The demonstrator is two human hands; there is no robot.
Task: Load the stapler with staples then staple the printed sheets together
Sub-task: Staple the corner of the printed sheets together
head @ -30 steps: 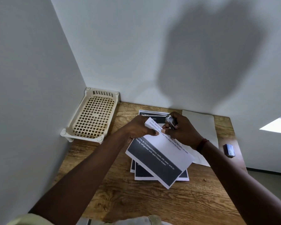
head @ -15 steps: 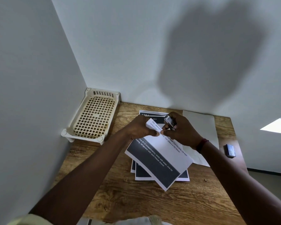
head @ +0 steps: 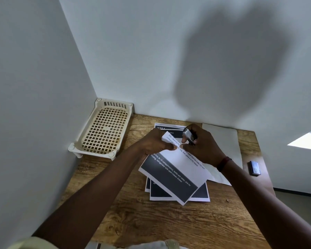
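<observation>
Dark red wristband (head: 223, 164), right; pale cream sleeve (head: 30, 243), left.

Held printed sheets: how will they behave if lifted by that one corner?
Probably floppy: the printed sheets look thin, and the left hand pinches them at the far corner. Likely light, so they may sag or fan apart until the stapler in the right hand binds them.

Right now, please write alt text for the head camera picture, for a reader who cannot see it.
A person's left hand pinches the far corner of printed sheets while the right hand holds a stapler at that corner, above a wooden table. A pile of more sheets lies underneath; a cream tray stands far left, a small dark box at the right.
</observation>
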